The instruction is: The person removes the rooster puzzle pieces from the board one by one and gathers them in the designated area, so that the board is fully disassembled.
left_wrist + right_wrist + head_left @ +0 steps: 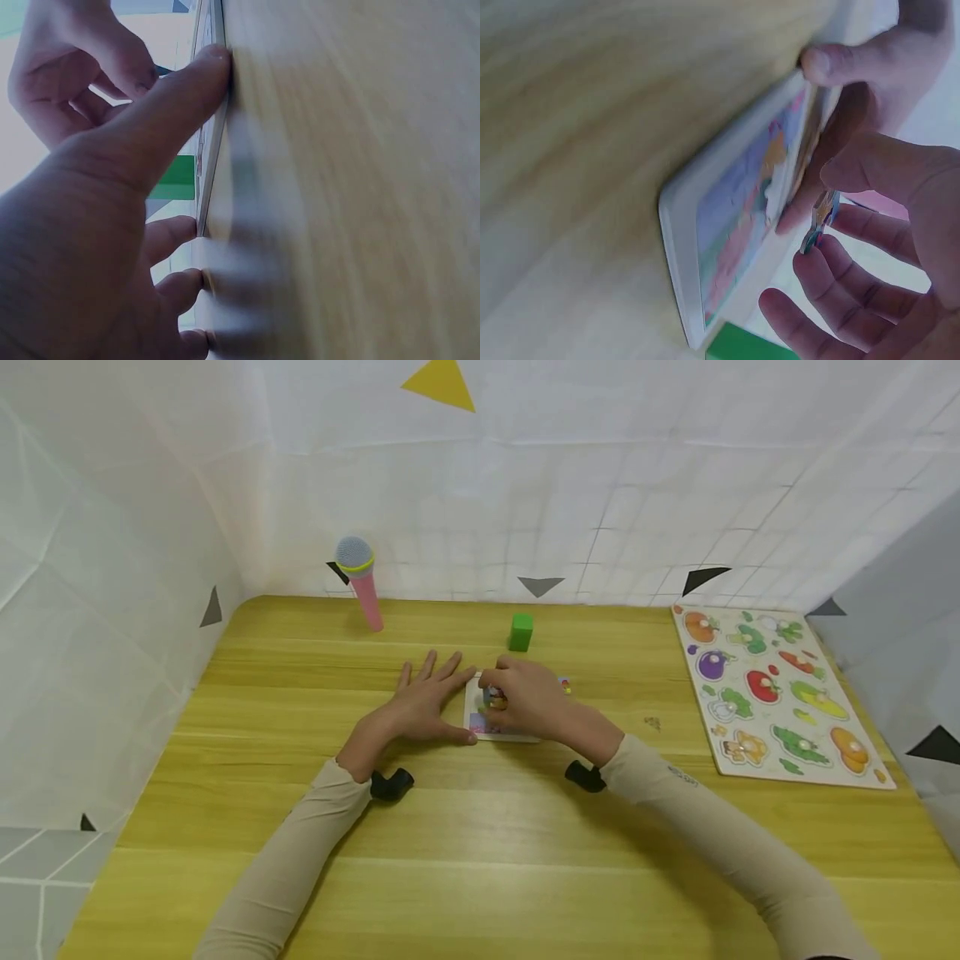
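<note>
A small picture jigsaw puzzle in a white-framed tray (pixel 676 225) lies flat on the wooden table. My left hand (pixel 423 706) rests at its left side with fingers spread, thumb and forefinger touching the tray's edge. Over the tray, my right hand (pixel 528 693) pinches a small colourful jigsaw piece (pixel 821 217) between thumb and fingers, held tilted above the picture. Part of the picture is covered by this hand in the head view. Another colourful piece (pixel 565 685) shows just right of the right hand.
A green block (pixel 521 633) stands behind the tray. Farther back left is a pink toy microphone (pixel 364 585), upright. A vegetable peg puzzle board (pixel 780 693) lies at the right. White patterned sheeting (pixel 465 510) hangs behind the table.
</note>
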